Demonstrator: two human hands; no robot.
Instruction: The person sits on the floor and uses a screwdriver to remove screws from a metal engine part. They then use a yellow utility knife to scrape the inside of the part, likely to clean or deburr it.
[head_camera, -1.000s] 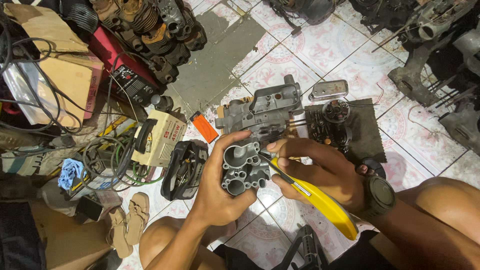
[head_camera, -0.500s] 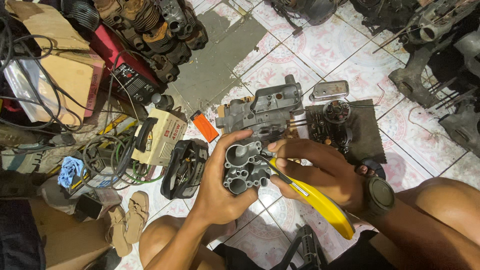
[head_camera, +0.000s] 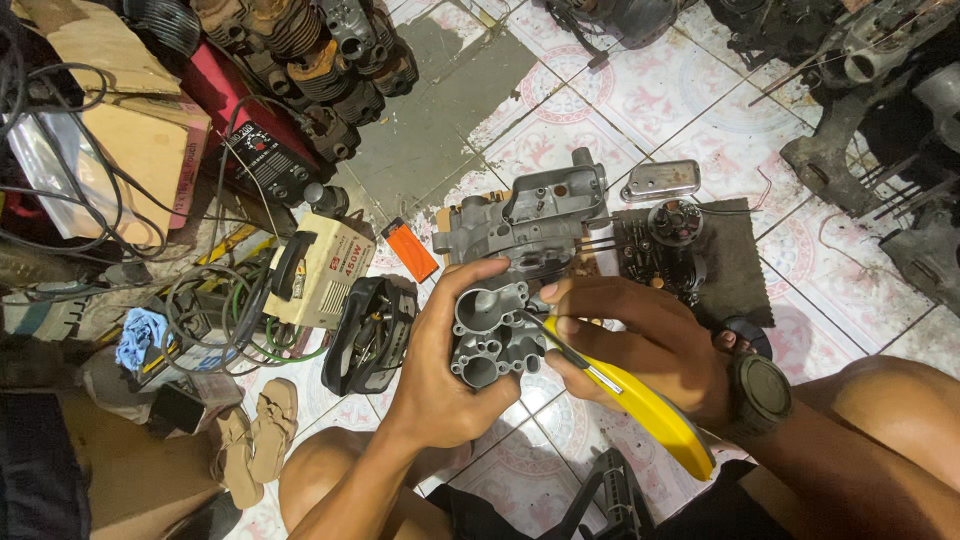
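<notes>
My left hand (head_camera: 437, 372) grips a grey cast-metal engine part (head_camera: 492, 335) with several round ports, held up above the tiled floor. My right hand (head_camera: 640, 340) holds a yellow-handled screwdriver (head_camera: 640, 405); its dark shaft points left and its tip rests against the grey part. A dark watch (head_camera: 760, 392) sits on my right wrist. Just beyond the hands lies a larger grey engine casing (head_camera: 530, 220) on the floor.
A dark mat (head_camera: 735, 260) with a small black engine part (head_camera: 672, 240) lies to the right, a metal cover (head_camera: 660, 180) behind it. An orange lighter (head_camera: 412, 250), a cream box unit (head_camera: 320, 270), tangled cables (head_camera: 215, 320) and sandals (head_camera: 255, 440) lie left. Engine cylinders (head_camera: 320, 50) line the back.
The grey part and both hands have shifted very slightly in view; the screwdriver stays at the part. Nothing was taken up or let go.
</notes>
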